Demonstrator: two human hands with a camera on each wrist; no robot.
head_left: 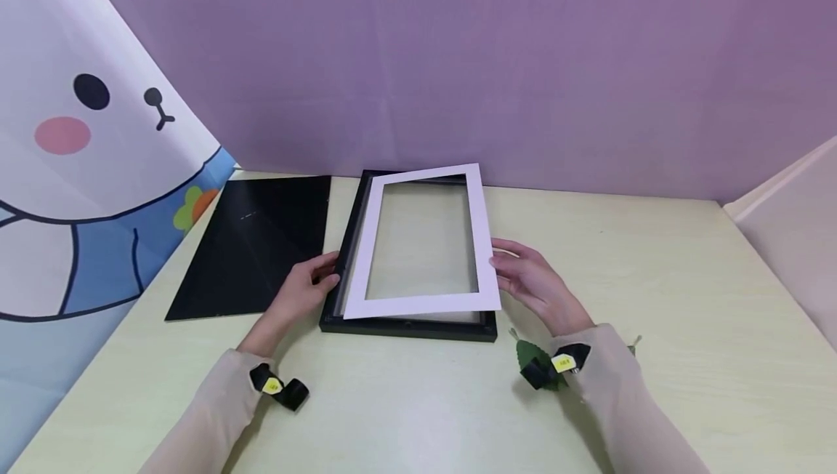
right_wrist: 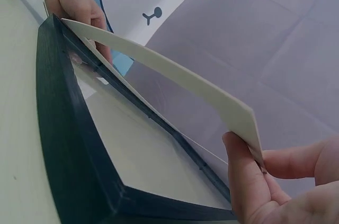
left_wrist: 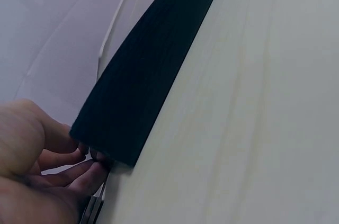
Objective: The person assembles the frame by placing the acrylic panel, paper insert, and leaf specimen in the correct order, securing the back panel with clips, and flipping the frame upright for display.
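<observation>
**No legible writing on the worktable**

Nothing can be read in any of the three views. Small yellow tags (head_left: pixel 272 386) on the black wrist straps carry dark marks too small to make out. Faint pale specks on the black backing board (head_left: pixel 255 245), far left on the table, are likewise illegible. The cartoon backdrop (head_left: pixel 85 110) at left bears a drawn face only, no lettering.

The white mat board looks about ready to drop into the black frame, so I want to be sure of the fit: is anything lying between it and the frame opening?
Nothing visible does. The white mat board, pinched by the right hand and tilted, sits askew over the black frame. Below it only the frame's clear pane shows. The left hand is at the frame's left edge, outside the opening.
</observation>
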